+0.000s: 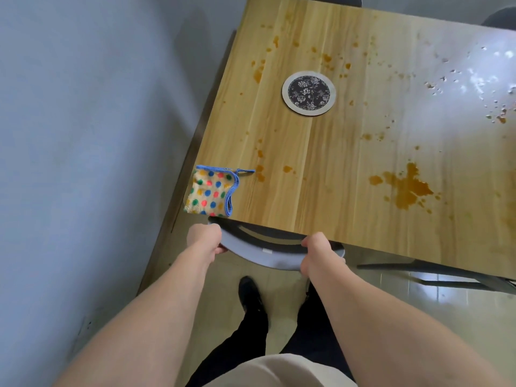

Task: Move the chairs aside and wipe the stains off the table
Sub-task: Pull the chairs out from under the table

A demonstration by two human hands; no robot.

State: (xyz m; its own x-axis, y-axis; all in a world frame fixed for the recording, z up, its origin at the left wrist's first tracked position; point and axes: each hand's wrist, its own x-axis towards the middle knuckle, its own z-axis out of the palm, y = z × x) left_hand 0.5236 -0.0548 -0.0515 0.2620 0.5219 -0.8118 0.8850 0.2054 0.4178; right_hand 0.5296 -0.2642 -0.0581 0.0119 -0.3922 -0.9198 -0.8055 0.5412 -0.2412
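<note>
Two hands: both grip the curved top of one chair back, at the near edge of the table.
Left hand (205,238): closed around the left end of the backrest, fingers curled under it, knuckles up, forearm bare.
Right hand (317,251): closed around the right end of the same backrest, thumb side toward the person, forearm bare.
Chair (268,254): grey, with a curved backrest and a slot through it; the seat is tucked under the table and hidden, so only the top of the back shows, just below the table edge.
Table (321,169): light wood grain, squarish, seen from above; its left side runs close to a pale grey wall (83,121).
Stains (405,188): orange-brown; the largest splash sits toward the near right of the tabletop, and smaller drops scatter across the middle, the far side and the left edge. Bright glare covers the far right, where droplets glint.
Cloth (212,192): folded, cream with coloured polka dots and a blue trim and loop, lying on the near left corner of the table, just above the left hand and not touched by it.
Coaster (308,93): round, dark floral centre with a pale rim, lying flat near the middle of the table, well apart from the cloth.
Other chairs: dark rounded shapes (499,19) peek past the far edge; too little shows to say more.
Person: stands at the table in dark trousers and dark shoes (248,291) on a pale tiled floor.
</note>
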